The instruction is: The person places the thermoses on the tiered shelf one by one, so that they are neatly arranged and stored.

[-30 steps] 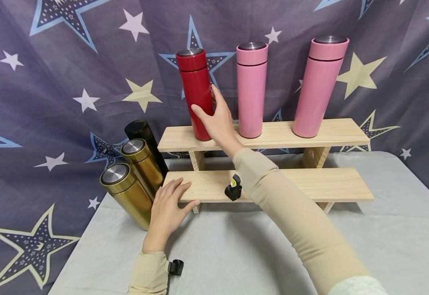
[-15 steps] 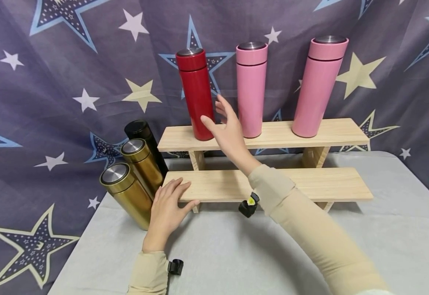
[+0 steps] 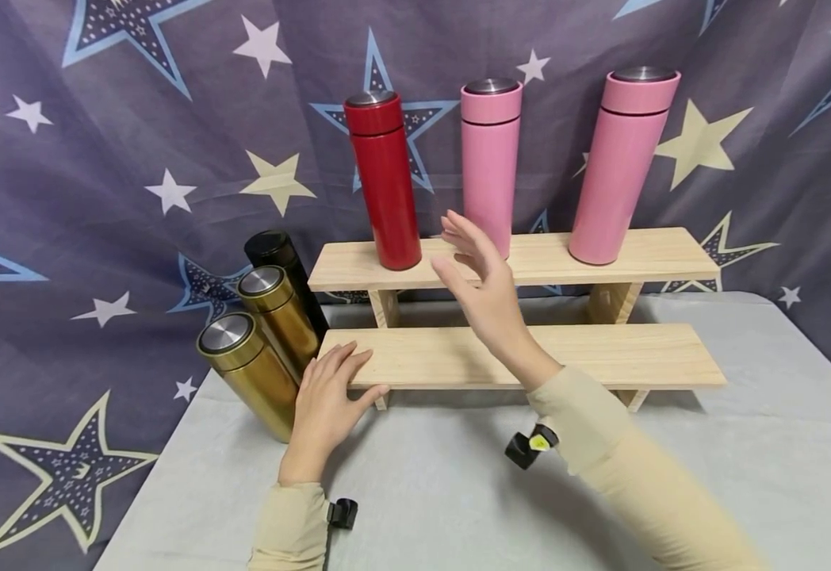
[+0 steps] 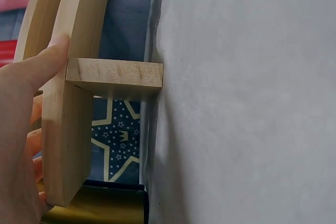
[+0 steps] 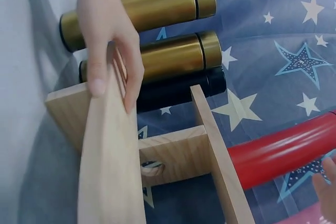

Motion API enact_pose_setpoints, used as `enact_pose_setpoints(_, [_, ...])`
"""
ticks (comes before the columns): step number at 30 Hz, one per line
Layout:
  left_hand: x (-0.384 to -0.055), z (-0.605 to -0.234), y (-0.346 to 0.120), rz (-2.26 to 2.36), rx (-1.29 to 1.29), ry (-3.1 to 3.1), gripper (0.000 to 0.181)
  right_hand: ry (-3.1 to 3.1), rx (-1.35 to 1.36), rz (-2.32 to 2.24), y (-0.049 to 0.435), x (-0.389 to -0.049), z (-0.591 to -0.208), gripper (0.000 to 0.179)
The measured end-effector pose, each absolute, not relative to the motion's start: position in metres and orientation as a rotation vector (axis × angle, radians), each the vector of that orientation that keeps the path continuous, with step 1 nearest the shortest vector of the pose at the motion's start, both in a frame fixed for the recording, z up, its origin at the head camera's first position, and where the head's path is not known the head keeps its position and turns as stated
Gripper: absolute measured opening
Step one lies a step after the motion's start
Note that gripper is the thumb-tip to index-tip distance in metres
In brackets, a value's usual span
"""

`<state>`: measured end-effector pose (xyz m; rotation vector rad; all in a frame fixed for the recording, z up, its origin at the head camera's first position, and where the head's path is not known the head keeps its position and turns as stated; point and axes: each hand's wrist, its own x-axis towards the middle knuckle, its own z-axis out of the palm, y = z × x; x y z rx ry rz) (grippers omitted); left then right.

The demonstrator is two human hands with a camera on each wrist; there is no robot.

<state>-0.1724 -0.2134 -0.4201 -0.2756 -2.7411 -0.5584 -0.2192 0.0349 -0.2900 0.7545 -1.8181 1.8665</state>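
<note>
A red thermos bottle (image 3: 384, 186) stands upright at the left end of the upper shelf (image 3: 544, 266). To its lower right, my right hand (image 3: 490, 293) is in the air with spread fingers, holding nothing, and overlaps the base of a pink thermos bottle (image 3: 490, 174) in the head view. A second pink thermos bottle (image 3: 621, 174) is farther right on that shelf. My left hand (image 3: 330, 404) rests on the left end of the lower shelf (image 3: 544, 353), fingers on top. In the left wrist view its thumb (image 4: 50, 61) lies along the front edge.
Left of the wooden rack, two gold thermos bottles (image 3: 254, 381) and a black one (image 3: 297, 270) stand on the grey table cloth (image 3: 444, 500), close by my left hand. A star-patterned curtain (image 3: 101, 198) hangs behind. The rack's supports (image 3: 613, 303) stand under the shelves.
My right hand has come off the red thermos bottle and drawn back to the right and down. The bottle stays standing on the upper shelf. My left hand has stayed in place.
</note>
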Motion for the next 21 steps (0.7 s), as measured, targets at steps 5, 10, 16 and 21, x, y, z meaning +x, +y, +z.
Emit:
enact_pose_setpoints(5, [-0.172, -0.42, -0.213, -0.552, -0.276, -2.741, 0.065, -1.79, 0.806, 1.846, 0.054, -0.204, -0.297, 0.05])
enact_pose_setpoints(10, [-0.172, -0.42, -0.214, -0.545, -0.279, -2.735, 0.065, -1.788, 0.82, 1.84, 0.069, -0.191, -0.302, 0.052])
enact_pose_setpoints(16, [-0.173, -0.42, -0.214, -0.537, -0.29, -2.716, 0.064, -1.797, 0.798, 1.845, 0.084, -0.177, -0.308, 0.052])
enact_pose_setpoints(21, [-0.173, -0.419, -0.213, -0.54, -0.293, -2.724, 0.065, -1.781, 0.804, 1.826, 0.098, -0.169, -0.317, 0.053])
